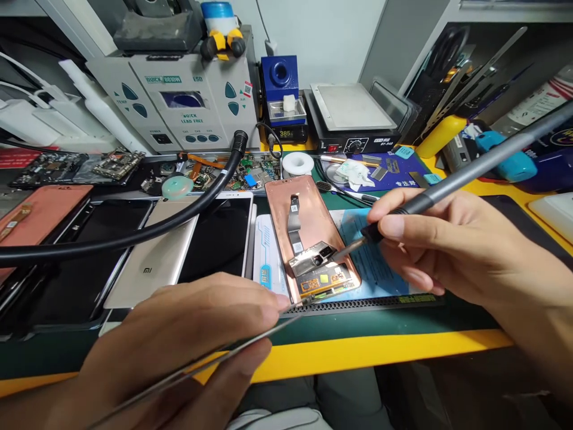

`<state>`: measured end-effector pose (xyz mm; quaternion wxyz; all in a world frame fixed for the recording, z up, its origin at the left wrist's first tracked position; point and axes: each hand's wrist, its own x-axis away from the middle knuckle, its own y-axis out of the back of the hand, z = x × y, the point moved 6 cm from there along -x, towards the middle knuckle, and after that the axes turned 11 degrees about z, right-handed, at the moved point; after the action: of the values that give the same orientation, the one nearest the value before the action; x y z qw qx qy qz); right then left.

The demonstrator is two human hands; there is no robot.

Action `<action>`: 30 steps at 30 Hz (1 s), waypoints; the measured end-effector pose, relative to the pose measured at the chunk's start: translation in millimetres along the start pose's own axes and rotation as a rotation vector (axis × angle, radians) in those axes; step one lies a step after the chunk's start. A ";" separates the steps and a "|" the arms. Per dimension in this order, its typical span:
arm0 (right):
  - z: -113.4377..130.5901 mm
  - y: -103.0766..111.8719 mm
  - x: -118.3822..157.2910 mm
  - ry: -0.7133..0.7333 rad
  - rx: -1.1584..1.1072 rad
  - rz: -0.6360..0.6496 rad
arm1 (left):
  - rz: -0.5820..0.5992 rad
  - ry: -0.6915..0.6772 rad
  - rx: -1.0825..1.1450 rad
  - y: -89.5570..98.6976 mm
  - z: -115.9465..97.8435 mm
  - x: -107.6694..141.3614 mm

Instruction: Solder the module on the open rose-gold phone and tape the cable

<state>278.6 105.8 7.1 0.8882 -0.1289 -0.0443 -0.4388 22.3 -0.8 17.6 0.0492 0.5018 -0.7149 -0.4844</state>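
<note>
A phone screen assembly (313, 209) with a copper-coloured back lies on a light blue pad (385, 278). A dark flex cable (293, 224) and a silvery metal piece (307, 258) are on it, with a circuit strip at its near end. My left hand (201, 328) is closed on a pair of metal tweezers (242, 346), whose tips are at the assembly's near edge. My right hand (443, 251) grips a grey soldering iron (452, 190) like a pen. The iron's tip reaches to the silvery piece; whether it touches cannot be made out.
A black hose (179, 224) arches over several phones (156, 263) at left. Behind stand a hot-air station (197, 128), a soldering station (286, 131) reading 385, and a heating plate (353, 110). A white spool (298, 164) sits beyond the assembly. Tools and bottles crowd the right shelf.
</note>
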 end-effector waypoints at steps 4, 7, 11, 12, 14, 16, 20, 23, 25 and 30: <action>3.6 -2.3 -0.5 0.039 0.060 0.008 | 0.009 -0.015 0.014 7.7 3.7 -7.8; 4.3 -4.7 -3.0 0.047 -0.001 0.024 | 0.025 -0.036 0.021 11.8 3.0 -12.9; 7.0 -6.1 -6.7 0.025 -0.019 0.018 | 0.002 -0.046 -0.015 14.9 1.8 -15.8; 7.9 -7.4 -7.5 0.010 0.006 0.027 | 0.000 -0.050 -0.036 14.8 1.4 -16.0; 11.1 -10.4 -8.7 -0.007 0.095 0.043 | 0.015 -0.055 -0.079 13.4 1.0 -16.0; 15.3 -13.6 -10.6 -0.009 0.203 0.047 | 0.047 -0.062 -0.112 11.2 0.6 -15.9; 19.9 -16.8 -17.9 0.017 0.299 0.022 | 0.032 -0.031 -0.112 10.5 1.5 -17.5; 18.1 -15.0 -22.7 0.066 0.307 -0.010 | 0.048 -0.029 -0.078 7.4 1.4 -20.0; 15.0 -13.0 -23.4 0.093 0.291 -0.033 | 0.041 -0.021 -0.048 7.2 2.8 -18.9; 14.0 -14.4 -18.9 0.188 0.196 -0.053 | 0.059 -0.025 -0.084 7.5 3.2 -5.7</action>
<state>256.1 115.7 19.7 0.8849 0.0013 -0.0068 -0.4657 18.3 5.8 23.9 0.0754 0.4719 -0.7089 -0.5187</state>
